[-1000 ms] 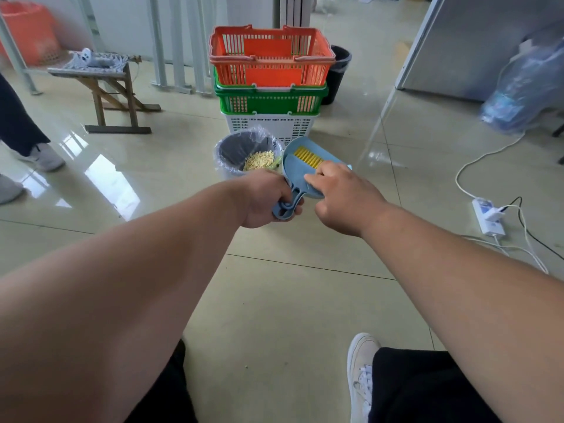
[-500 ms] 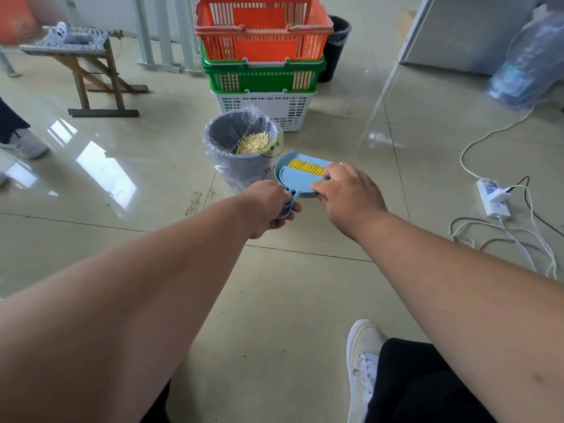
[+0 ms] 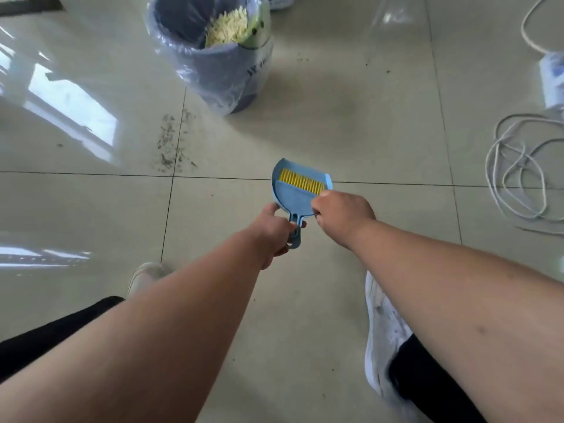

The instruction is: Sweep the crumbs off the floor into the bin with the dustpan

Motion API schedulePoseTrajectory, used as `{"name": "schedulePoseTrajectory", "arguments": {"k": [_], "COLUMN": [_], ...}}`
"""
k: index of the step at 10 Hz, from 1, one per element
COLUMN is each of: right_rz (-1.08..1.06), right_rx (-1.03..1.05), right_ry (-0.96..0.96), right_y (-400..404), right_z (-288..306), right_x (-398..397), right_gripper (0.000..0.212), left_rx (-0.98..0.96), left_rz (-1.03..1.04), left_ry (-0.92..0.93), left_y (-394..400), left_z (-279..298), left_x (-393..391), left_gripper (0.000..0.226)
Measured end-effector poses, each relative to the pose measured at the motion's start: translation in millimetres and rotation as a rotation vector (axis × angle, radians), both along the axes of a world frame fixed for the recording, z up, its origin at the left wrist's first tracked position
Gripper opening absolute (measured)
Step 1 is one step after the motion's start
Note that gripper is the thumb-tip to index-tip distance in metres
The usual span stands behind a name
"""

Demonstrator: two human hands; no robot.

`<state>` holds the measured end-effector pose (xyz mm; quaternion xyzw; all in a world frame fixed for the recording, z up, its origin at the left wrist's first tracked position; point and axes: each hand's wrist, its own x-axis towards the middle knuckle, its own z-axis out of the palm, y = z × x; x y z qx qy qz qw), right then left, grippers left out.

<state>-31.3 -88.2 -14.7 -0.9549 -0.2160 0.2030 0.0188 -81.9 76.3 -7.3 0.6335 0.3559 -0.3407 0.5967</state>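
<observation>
While you are holding the small blue plastic dustpan (image 3: 293, 195) out in front of you above the pale tiled floor (image 3: 351, 141), your left hand (image 3: 276, 230) is gripping its short handle with the fingers curled round it. Your right hand (image 3: 341, 213) is closing on the handle of the yellow-bristled hand brush (image 3: 302, 181), which is lying inside the dustpan near its front lip; how that handle sits in your fingers I cannot tell, as your knuckles are hiding it.

Beyond the dustpan and to its left, the round bin lined with a clear plastic bag (image 3: 219, 68) is standing with a heap of pale yellow scraps (image 3: 227, 25) already inside, so I judge that at least one load is done. What is left, as far as I can see, is the patch of dark crumbs (image 3: 172, 141) lying on the floor just left of the bin's base, well apart from the dustpan. A few specks are also showing to the right of the bin. The dustpan itself is looking empty apart from the brush.
</observation>
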Motion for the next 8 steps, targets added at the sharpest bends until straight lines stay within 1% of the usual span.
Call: {"name": "schedulePoseTrajectory", "arguments": {"k": [1, 2, 3, 4, 5, 6, 7, 8], "right_rz": [0.013, 0.019, 0.024, 0.041, 0.079, 0.042, 0.017, 0.011], "right_rx": [0.011, -0.006, -0.033, -0.133, -0.249, -0.254, -0.217, -0.218], "right_ry": [0.070, 0.107, 0.147, 0.204, 0.255, 0.315, 0.332, 0.323], "right_y": [-0.3, -0.4, -5.7, -8.2, -10.0, -14.5, -16.4, -14.4], "right_z": [-34.0, -57.0, -69.5, -72.0, -74.3, -73.0, -61.8, -42.1], "right_x": [-11.3, -15.1, -11.8, -7.9, -10.6, -17.9, -23.9, -23.7], "right_gripper": [0.011, 0.011, 0.011, 0.015, 0.025, 0.026, 0.033, 0.041], "left_rx": [0.010, 0.029, 0.053, 0.068, 0.020, -0.008, 0.013, 0.030], "left_rz": [-0.041, -0.074, -0.128, -0.217, -0.288, -0.375, -0.546, -0.701], "left_ry": [0.082, 0.121, 0.130, 0.131, 0.161, 0.202, 0.199, 0.229], "left_y": [6.5, 7.8, 2.7, -4.8, -9.5, -10.1, -12.2, -16.7], "left_z": [-29.2, -50.4, -64.0, -69.7, -71.6, -67.9, -57.3, -41.7], "left_x": [-9.2, -14.7, -18.4, -23.4, -32.9, -40.9, -45.5, -48.8], "left_gripper": [0.059, 0.058, 0.063, 0.068, 0.076, 0.086, 0.084, 0.077]}}
